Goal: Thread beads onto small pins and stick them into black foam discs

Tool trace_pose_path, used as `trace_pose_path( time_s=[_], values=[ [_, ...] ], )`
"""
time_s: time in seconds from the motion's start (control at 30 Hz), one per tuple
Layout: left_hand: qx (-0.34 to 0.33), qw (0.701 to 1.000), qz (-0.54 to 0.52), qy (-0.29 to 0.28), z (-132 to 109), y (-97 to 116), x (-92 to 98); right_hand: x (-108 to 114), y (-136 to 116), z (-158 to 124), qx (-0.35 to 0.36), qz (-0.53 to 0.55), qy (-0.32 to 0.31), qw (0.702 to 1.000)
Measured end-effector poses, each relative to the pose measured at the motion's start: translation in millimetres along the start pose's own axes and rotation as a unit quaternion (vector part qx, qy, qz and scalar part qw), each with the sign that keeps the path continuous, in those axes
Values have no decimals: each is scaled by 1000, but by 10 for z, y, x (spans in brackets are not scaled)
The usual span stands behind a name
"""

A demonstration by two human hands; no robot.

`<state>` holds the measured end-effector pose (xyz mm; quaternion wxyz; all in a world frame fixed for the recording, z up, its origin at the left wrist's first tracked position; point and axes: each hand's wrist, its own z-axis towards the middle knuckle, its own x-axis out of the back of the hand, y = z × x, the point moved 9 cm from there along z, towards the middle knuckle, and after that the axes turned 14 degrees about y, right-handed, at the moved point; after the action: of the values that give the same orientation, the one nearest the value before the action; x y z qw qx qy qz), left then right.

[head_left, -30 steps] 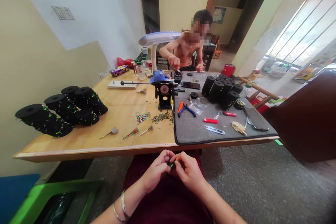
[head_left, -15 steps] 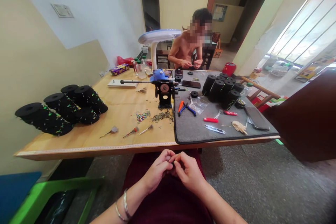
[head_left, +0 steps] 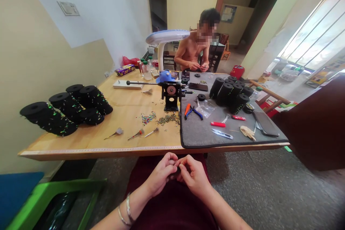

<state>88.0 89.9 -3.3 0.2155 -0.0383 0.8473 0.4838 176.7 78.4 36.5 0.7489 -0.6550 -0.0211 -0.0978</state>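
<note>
Nearest, over a dark red lap, the left hand (head_left: 159,176) and right hand (head_left: 194,176) meet with fingertips curled together, pinching a small dark piece (head_left: 175,171) between them; it is almost wholly hidden by the fingers, so its shape cannot be made out. Thin metal bangles (head_left: 125,212) ring the left wrist. Beyond lies the pale wooden worktop (head_left: 126,109), with a grey felt mat (head_left: 199,133) on its right part. Small feathered bits (head_left: 136,135) and scattered beads (head_left: 147,118) lie on the wood; pliers (head_left: 192,110) rest on the mat. Black foam rolls (head_left: 67,109) stand at left. Farther off, a black hand-cranked winder (head_left: 171,95) stands, and a person (head_left: 195,52) sits at the far end.
</note>
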Motion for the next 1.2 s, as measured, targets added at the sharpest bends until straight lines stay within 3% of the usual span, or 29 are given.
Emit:
trace_pose_path(
  time_s=[0.23, 0.33, 0.5, 0.7, 0.8, 1.0, 1.2],
  values=[
    [5, 998, -60, 9, 7, 49, 123, 345, 155, 277, -32, 12, 135, 990],
    [-12, 997, -77, 19, -17, 150, 181, 352, 129, 420, 7, -56, 136, 989],
    [-42, 991, -123, 36, -96, 348, 359, 96, -10, 666, 129, -243, 84, 958],
    [-70, 980, -172, 74, -235, 499, 721, -299, -122, 962, 180, -294, 37, 938],
    [-77, 976, -187, 87, -278, 527, 856, -513, -224, 1168, 208, -349, 11, 914],
    [-85, 970, -212, 80, -293, 543, 927, -886, -373, 1617, 230, -421, -38, 877],
    [-94, 966, -228, 72, -285, 572, 907, -1377, -397, 1767, 250, -446, -113, 852]
  ],
)
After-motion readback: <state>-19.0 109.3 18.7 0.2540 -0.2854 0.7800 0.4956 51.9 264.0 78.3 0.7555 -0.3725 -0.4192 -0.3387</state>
